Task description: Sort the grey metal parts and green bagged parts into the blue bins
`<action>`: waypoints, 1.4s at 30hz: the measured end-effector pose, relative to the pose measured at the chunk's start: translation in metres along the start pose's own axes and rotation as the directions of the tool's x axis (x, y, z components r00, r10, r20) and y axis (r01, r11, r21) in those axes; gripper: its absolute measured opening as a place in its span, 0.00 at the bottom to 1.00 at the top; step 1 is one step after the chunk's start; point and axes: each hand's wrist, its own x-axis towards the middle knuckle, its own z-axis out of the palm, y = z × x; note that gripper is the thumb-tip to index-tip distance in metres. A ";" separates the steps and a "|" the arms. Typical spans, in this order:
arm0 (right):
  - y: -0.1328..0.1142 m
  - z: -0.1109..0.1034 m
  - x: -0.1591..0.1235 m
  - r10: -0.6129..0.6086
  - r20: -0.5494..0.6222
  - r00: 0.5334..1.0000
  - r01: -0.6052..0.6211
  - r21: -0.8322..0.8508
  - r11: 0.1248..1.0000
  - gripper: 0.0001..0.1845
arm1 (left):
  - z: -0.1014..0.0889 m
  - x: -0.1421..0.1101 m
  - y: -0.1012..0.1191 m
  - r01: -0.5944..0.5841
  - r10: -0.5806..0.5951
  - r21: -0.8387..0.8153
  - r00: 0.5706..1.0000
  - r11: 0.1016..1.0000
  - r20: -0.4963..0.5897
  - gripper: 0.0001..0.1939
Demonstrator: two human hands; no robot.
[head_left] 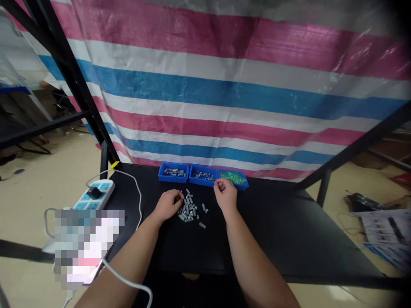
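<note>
A loose heap of small grey metal cylinders and screw-like pieces (188,209) lies on the black counter (295,231), in front of three blue bins and between the person's two bare hands. The left hand (168,204) is at the left edge of the heap, its thumb and fingers curled in toward the pieces; whether a piece is pinched between them cannot be told. The right hand (226,194) is raised just in front of the bins, fingers bent and drawn together, and what, if anything, they grip is hidden. A few stray pieces (202,225) lie to the right of the heap, apart from it. The bins stand in a row: the left bin (173,179) contains grey cylinders, the middle bin (201,182) small shiny screw-like parts, and the right bin (243,187) a green mass too blurred to identify. At the counter's left side lies a white power strip (108,188) with pale blue socket panels and a black plug (94,193); any marking on it is too small to read. Below it, a pixelated patch (93,252) covers a bright flat object, so whatever writing that bears is hidden. At far right, past the counter, a pale printed sheet (379,226) has dark marks and blue areas, its print too blurred to read.
</note>
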 end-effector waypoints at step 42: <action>-0.059 0.045 0.029 -0.067 0.207 0.976 -0.023 0.403 0.915 0.23 | -0.002 -0.001 0.001 0.010 -0.010 0.009 1.000 1.000 0.010 0.06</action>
